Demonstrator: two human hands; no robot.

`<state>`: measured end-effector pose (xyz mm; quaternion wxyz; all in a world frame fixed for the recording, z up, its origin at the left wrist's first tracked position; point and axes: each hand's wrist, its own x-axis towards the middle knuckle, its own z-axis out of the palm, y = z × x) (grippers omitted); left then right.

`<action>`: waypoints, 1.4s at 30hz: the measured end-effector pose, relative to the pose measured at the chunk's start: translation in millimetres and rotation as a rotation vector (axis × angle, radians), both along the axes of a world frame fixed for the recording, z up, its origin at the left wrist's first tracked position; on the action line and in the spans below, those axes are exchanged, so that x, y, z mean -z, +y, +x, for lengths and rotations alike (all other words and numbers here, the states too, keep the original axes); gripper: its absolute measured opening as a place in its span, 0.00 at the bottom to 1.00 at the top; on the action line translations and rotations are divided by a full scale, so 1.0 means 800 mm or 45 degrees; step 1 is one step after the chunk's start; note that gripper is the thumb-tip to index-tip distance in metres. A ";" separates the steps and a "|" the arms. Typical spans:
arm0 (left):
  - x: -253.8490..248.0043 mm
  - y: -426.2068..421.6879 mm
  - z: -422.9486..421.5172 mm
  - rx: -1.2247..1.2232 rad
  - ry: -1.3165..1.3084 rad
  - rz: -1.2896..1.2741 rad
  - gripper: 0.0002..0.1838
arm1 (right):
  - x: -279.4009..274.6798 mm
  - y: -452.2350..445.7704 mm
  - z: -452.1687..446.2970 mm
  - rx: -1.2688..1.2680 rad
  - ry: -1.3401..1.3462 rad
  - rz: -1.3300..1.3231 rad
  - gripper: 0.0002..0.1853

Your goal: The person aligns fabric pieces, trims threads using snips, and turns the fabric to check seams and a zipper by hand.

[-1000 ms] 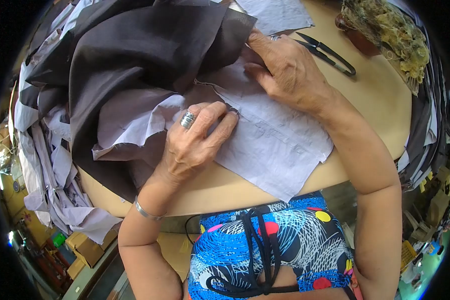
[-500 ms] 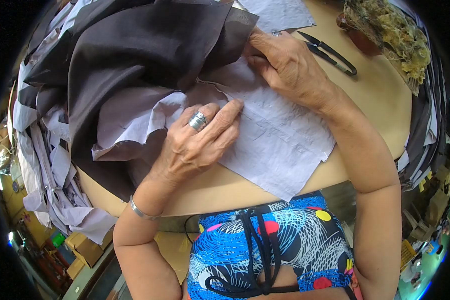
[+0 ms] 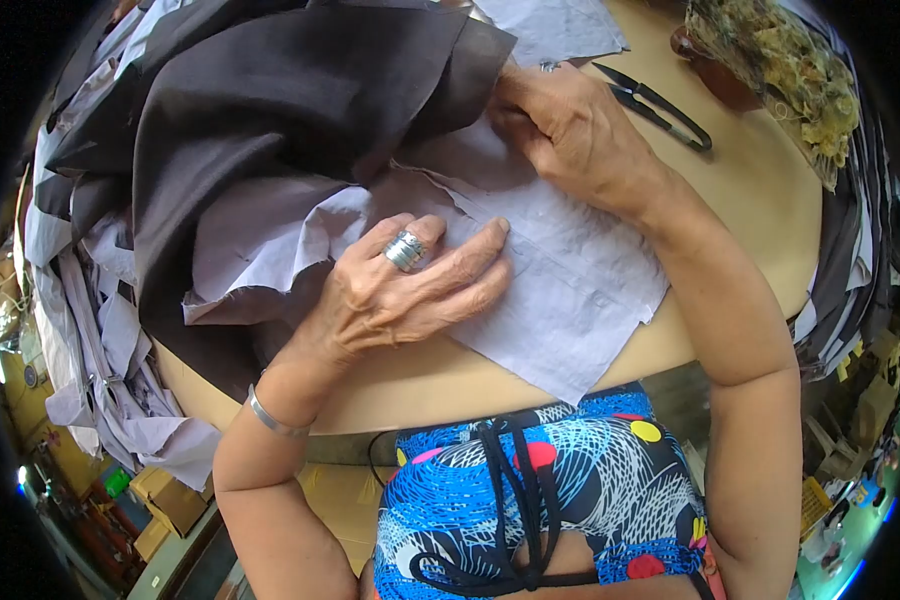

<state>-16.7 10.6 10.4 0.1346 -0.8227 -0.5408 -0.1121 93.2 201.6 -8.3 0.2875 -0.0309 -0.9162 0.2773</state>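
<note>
A pale lavender cloth (image 3: 570,300) with a seam across it lies on the table. Its folded part meets a large dark brown cloth (image 3: 260,110) heaped at the left and top. My left hand (image 3: 410,285), with a ring and a bracelet, rests over the lavender cloth with fingers stretched and somewhat apart. Further up, my right hand (image 3: 575,135) has its fingers curled and pinched on cloth at the edge where brown and lavender meet; the fingertips are partly hidden under the brown flap. Black thread snips (image 3: 660,108) lie just right of this hand.
Tan table (image 3: 750,230) with a rounded edge. Strips of lavender and dark cloth (image 3: 120,340) hang over its left side; more cloth (image 3: 865,250) hangs at the right. A tangled yellowish bundle (image 3: 790,75) sits at the upper right. Cardboard boxes (image 3: 175,500) stand below left.
The fingers of my left hand have reached to the right and spread over the cloth, while its wrist has shifted slightly left. My right hand has barely moved.
</note>
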 end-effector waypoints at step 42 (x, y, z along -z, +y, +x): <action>-0.003 -0.008 0.000 -0.246 -0.134 -0.071 0.09 | 0.005 -0.008 -0.012 0.026 -0.116 -0.348 0.30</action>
